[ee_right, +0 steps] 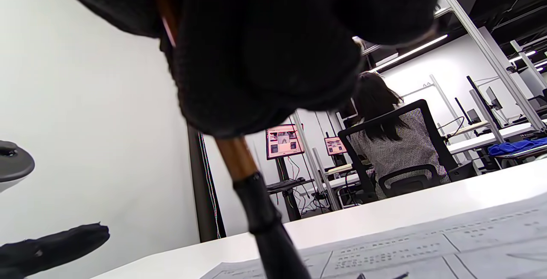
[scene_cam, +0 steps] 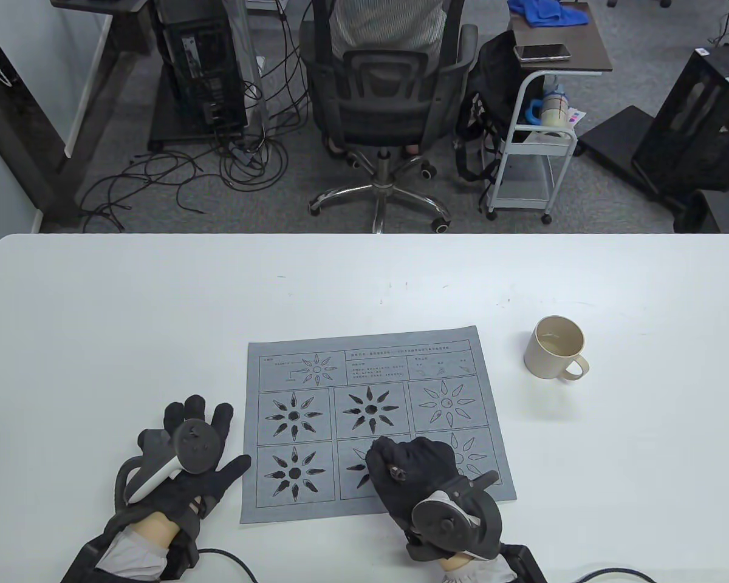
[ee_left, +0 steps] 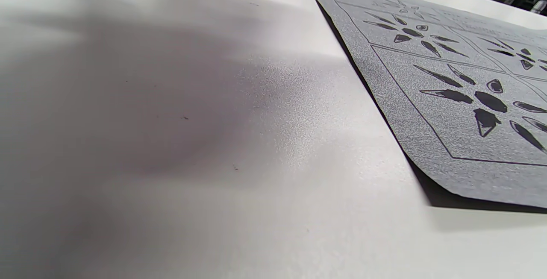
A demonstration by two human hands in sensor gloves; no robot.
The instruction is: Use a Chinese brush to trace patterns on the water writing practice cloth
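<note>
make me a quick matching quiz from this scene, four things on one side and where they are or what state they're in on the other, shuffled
Things:
1. cup
2. left hand
3. right hand
4. brush

Places or states:
A. flat on the table, left of the cloth
B. held in gloved fingers, tip down toward the cloth
C. over the bottom middle pattern
D. standing right of the cloth

Pairs: 1-D, 2-A, 3-C, 4-B
</note>
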